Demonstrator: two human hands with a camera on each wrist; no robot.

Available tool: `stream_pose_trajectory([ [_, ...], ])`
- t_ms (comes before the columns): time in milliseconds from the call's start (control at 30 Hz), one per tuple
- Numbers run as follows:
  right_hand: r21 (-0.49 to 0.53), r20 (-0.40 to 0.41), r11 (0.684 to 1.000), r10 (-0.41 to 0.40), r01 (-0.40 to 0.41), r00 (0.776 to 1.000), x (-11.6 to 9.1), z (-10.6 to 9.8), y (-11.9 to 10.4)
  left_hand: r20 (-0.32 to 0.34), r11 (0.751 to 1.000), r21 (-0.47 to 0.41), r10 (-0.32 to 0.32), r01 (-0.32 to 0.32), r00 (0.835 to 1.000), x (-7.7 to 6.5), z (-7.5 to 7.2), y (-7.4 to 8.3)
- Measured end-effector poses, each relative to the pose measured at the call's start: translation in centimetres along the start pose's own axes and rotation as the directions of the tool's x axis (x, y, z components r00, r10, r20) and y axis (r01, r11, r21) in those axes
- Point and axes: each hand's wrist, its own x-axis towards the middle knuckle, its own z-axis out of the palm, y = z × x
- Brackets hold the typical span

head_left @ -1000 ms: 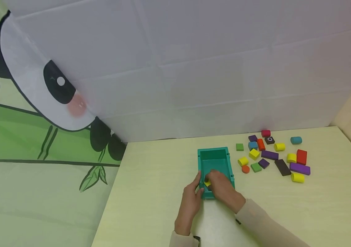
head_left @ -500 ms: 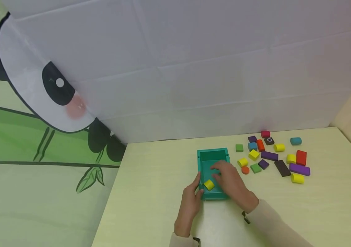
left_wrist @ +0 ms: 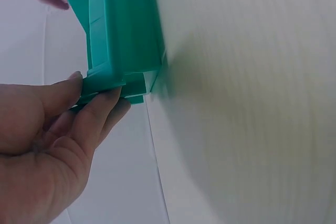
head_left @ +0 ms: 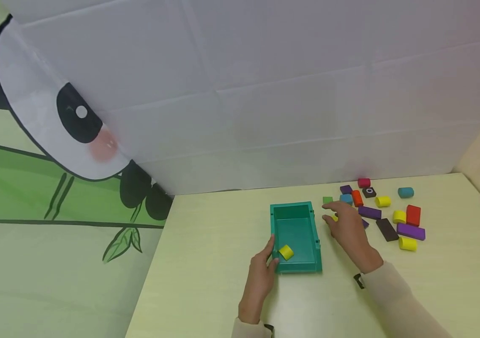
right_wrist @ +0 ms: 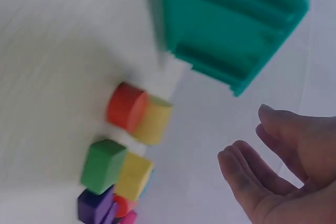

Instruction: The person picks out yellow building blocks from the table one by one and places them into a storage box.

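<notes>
My left hand grips the left rim of a teal plastic box. In the left wrist view, thumb and fingers pinch that rim. One yellow cylinder block lies in the box near its front left. To the right of the box, my right hand hangs over the near side of the loose blocks, thumb and fingers apart with nothing between them. It partly covers a yellow block. The right wrist view shows an orange block, a yellow cylinder and a green block nearby.
Further right and back lie several wooden blocks, among them a long purple block, a black block, a red block and a teal cylinder. A white cloth wall rises behind the table.
My right hand has let go of the yellow cylinder inside the box, lifted out and moved right to above the loose blocks. The left hand and the box have stayed put.
</notes>
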Motion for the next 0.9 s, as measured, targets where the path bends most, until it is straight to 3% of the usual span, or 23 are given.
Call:
stream_pose_trajectory([
  [400, -0.035, 0.072, 0.999, 0.039, -0.037, 0.997, 0.5, 1.1, 3.0, 0.005, 1.0, 0.005, -0.012, 0.012, 1.0, -0.2, -0.5, 0.5],
  [600, -0.059, 0.112, 0.996, 0.071, -0.065, 0.991, 0.7, 1.3, 2.9, 0.012, 1.0, -0.001, -0.018, 0.018, 1.0, -0.3, -1.0, 0.6],
  [900, -0.081, 0.136, 0.991, 0.116, -0.106, 0.984, -1.1, 2.4, 2.2, 0.035, 1.0, 0.013, -0.005, 0.004, 0.999, -1.5, -1.9, -0.2],
])
